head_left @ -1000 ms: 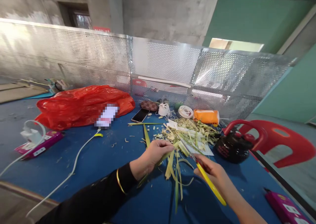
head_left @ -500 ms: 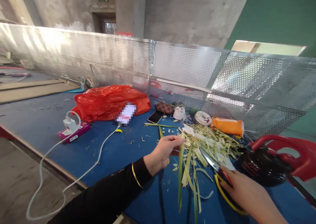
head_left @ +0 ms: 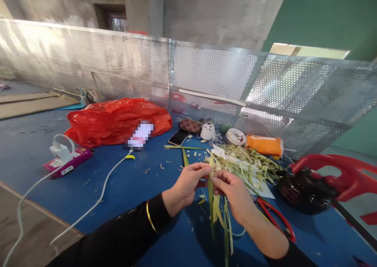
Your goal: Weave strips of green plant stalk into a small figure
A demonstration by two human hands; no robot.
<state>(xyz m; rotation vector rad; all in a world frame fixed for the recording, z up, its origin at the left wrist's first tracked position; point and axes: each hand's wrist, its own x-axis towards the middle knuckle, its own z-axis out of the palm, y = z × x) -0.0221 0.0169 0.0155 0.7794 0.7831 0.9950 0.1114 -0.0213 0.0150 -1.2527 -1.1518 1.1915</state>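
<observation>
Between its thumb and fingers, my left hand [head_left: 187, 182] pinches the top of long green leaf strips [head_left: 211, 198], which hang down over the table. Close beside it, my right hand [head_left: 234, 190] has its fingertips closed on the same bundle; the exact grip is partly hidden. Scissors [head_left: 290, 229] with red and yellow handles lie on the table, partly covered by my right forearm. Behind my hands is a pile of dried plant scraps [head_left: 257, 167] on white paper. A further green strip [head_left: 185, 157] lies left of it.
A blue table [head_left: 123, 192] holds a red plastic bag [head_left: 118, 119], a lit phone [head_left: 141, 135] on a white cable, a purple power strip [head_left: 69, 163], a dark phone [head_left: 178, 136], a tape roll [head_left: 236, 136], an orange packet [head_left: 265, 144] and a black pot [head_left: 306, 192]. A perforated metal screen [head_left: 212, 70] stands behind.
My right hand has let go of the scissors, now on the table, and moved left to the leaf strips. My left hand still holds them. The view has shifted slightly.
</observation>
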